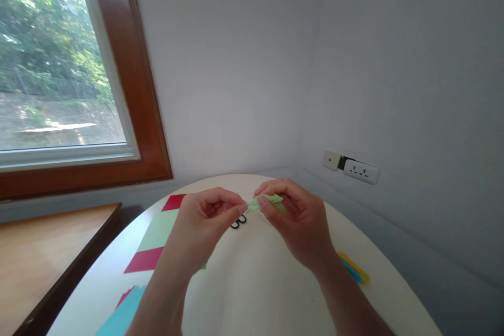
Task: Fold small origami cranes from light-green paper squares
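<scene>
A small folded piece of light green paper [277, 201] is held up between my two hands, above the white table [252, 283]. My left hand [210, 215] pinches its left end between thumb and fingertips. Farther along, my right hand [295, 218] grips the right part, thumb in front and fingers curled behind, hiding some of the paper. Below and behind the hands lies a pair of scissors [238, 221]; only the black handle loops show clearly.
Red and pale green paper sheets [157, 231] lie on the left, partly behind my left arm. Blue paper [122, 317] is at the front left. Yellow and blue folded strips [354, 266] sit by the right edge. Walls, a window [59, 63] and a socket [361, 170] surround the table.
</scene>
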The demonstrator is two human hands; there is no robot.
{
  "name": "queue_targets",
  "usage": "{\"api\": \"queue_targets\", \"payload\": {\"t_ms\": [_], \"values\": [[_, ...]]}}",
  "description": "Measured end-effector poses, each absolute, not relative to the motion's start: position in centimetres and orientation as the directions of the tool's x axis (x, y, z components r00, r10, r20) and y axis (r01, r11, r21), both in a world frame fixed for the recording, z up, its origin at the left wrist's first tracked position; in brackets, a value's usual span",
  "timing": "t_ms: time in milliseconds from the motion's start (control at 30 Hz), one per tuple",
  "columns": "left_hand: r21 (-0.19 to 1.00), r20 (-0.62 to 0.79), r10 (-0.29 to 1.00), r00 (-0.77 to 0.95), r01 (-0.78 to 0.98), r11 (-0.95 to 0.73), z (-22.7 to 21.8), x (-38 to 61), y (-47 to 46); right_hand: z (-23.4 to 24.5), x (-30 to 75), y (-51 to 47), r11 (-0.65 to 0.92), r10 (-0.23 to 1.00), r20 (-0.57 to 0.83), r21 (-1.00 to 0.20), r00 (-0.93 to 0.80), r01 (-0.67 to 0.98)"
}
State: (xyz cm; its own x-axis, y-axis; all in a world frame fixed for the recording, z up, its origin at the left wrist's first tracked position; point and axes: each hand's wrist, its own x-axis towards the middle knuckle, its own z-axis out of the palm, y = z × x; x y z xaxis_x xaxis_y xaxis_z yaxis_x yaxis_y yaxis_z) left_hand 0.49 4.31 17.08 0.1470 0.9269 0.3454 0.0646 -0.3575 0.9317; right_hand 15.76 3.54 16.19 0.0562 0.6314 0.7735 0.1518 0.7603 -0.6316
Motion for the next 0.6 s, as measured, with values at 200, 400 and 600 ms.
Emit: {"api": "queue_targets", "payload": {"t_ms": [200,400,600], "values": [[0.945,0.31,0.935,0.171,0.052,-0.323,17.41,0.4,4.22,16.23,15.8,3.39,0.76,0.629,0.776,-0.628,0.056,0.167],[0.943,0.31,0.938,0.156,0.071,-0.324,17.64,0.44,4.02,16.25,15.83,3.45,0.773,0.619,0.783,-0.62,0.054,0.136],[0.937,0.342,0.933,0.108,0.04,-0.348,17.64,0.66,3.89,16.18,15.83,3.41,0.775,0.615,0.785,-0.619,0.073,0.128]]}}
